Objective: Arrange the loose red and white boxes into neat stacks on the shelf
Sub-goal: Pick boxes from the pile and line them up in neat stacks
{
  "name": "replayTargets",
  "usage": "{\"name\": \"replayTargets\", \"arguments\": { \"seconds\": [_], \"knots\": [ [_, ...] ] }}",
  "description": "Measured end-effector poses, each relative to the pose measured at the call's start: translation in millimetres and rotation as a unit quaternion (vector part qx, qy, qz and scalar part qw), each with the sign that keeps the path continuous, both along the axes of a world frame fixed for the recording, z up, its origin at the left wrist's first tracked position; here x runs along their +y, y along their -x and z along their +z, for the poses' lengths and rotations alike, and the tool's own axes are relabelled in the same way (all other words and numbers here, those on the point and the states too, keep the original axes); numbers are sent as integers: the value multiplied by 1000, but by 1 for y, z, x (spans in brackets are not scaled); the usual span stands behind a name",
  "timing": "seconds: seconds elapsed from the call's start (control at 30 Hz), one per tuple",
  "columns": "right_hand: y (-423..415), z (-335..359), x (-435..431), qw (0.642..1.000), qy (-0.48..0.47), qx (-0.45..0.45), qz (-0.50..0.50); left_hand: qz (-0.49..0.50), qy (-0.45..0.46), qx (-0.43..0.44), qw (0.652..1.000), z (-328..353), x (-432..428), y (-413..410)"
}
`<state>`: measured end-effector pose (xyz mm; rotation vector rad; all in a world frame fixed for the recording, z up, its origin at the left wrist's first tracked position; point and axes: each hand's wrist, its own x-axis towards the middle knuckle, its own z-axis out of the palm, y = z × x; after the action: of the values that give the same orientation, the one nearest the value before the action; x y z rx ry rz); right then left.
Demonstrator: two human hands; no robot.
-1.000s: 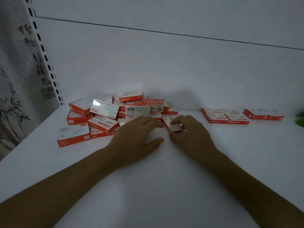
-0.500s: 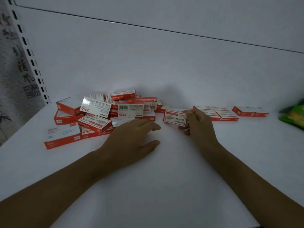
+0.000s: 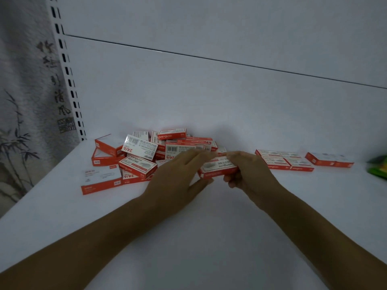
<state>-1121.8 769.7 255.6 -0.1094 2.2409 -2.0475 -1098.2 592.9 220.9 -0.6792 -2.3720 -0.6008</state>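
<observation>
A loose pile of several red and white boxes [image 3: 146, 155] lies at the back left of the white shelf [image 3: 209, 227]. One red and white box [image 3: 217, 169] is lifted just above the shelf, in front of the pile. My right hand [image 3: 249, 174] grips its right end with curled fingers. My left hand [image 3: 180, 178] meets its left end, straight fingers over the top and thumb below. To the right, a flat group of boxes [image 3: 284, 161] lies neatly side by side, and a further pair of boxes [image 3: 328, 160] lies beyond it.
The shelf's back panel [image 3: 209, 101] rises right behind the pile. A slotted upright [image 3: 69, 80] marks the left end, with a printed hanging [image 3: 25, 101] beside it. A green packet [image 3: 378, 167] lies at the far right edge.
My right hand lifted the box from the pile's edge and turned it level. My left hand rose from the shelf and came to the box's left end.
</observation>
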Motion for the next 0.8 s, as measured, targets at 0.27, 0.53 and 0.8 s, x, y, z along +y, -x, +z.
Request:
{"name": "replayTargets", "arguments": {
  "seconds": [0.27,0.53,0.8],
  "knots": [
    [-8,-3,-8,990,102,-21,91,-47,-227,-140,963,7,-2,0],
    [-18,-11,-22,984,-26,136,110,-143,-500,-384,763,19,4,-9],
    [-24,-6,-21,965,74,150,204,-289,-535,-497,619,26,6,-17]
  ]
}}
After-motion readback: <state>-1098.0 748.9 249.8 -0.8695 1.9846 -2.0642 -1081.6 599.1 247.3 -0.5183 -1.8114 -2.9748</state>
